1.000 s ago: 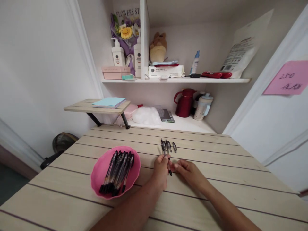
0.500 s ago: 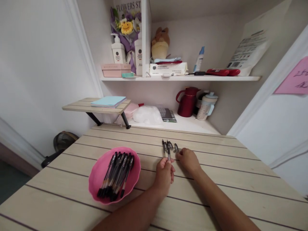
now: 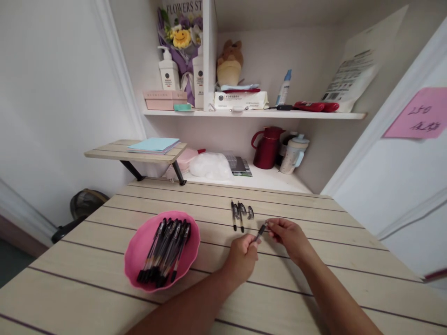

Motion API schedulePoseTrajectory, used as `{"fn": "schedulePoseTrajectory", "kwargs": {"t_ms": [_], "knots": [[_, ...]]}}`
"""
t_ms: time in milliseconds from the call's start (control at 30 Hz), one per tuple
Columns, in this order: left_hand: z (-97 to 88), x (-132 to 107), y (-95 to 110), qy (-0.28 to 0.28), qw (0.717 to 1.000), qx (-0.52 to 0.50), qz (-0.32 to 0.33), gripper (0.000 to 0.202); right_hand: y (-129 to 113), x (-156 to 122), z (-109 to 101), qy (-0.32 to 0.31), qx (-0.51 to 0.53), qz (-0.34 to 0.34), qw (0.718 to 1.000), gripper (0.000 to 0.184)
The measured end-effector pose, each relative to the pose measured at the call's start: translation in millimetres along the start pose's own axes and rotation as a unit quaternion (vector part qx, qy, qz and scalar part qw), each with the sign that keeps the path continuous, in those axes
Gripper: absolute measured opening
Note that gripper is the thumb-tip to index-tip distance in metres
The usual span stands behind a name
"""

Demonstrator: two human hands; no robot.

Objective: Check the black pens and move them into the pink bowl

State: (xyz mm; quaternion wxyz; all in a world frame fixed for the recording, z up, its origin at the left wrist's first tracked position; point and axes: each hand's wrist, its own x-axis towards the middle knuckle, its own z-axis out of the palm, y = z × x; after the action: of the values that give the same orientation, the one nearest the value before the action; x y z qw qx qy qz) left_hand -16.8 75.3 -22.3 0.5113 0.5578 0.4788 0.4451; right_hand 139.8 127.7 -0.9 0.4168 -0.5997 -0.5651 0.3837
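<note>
Pinched in my left hand (image 3: 242, 256) is an uncapped gel pen (image 3: 260, 231), its tip slanting up and to the right. My right hand (image 3: 288, 236) closes thumb and fingers right at that tip; anything small between them is too hidden to name. Just beyond my left hand, two uncapped black pens (image 3: 233, 216) lie side by side on the table. Several clear pen caps with clips (image 3: 250, 212) rest beside them. To the left of my left arm sits a pink scalloped bowl (image 3: 134, 249) full of black capped pens (image 3: 165, 251).
The striped wooden table (image 3: 335, 270) meets a white cabinet at the back. A small raised stand (image 3: 101, 151) bears coloured paper (image 3: 155, 145) at back left. In the cabinet stand a red jug (image 3: 267, 148), a pale cup (image 3: 293, 156) and a plastic bag (image 3: 211, 166).
Both hands have drawn back from the loose caps toward me. My left hand has tilted its pen to the right, and my right hand has come from beside a cap to the pen's tip.
</note>
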Motion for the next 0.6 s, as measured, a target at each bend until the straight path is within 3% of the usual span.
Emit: {"fn": "schedulePoseTrajectory", "kwargs": {"t_ms": [100, 200, 600], "knots": [[0.5, -4, 2, -0.016, 0.999, 0.042, 0.020, 0.027, -6, -6, -7, -0.019, 0.262, 0.033, 0.964, 0.026], [0.6, -5, 4, -0.023, 0.998, 0.051, 0.021, 0.028, -14, -9, -12, -0.029, 0.379, 0.061, 0.923, 0.026], [-0.1, -5, 8, -0.024, 0.998, 0.059, 0.028, 0.025, -19, -17, -4, -0.068, 0.332, 0.068, 0.938, 0.024]]}}
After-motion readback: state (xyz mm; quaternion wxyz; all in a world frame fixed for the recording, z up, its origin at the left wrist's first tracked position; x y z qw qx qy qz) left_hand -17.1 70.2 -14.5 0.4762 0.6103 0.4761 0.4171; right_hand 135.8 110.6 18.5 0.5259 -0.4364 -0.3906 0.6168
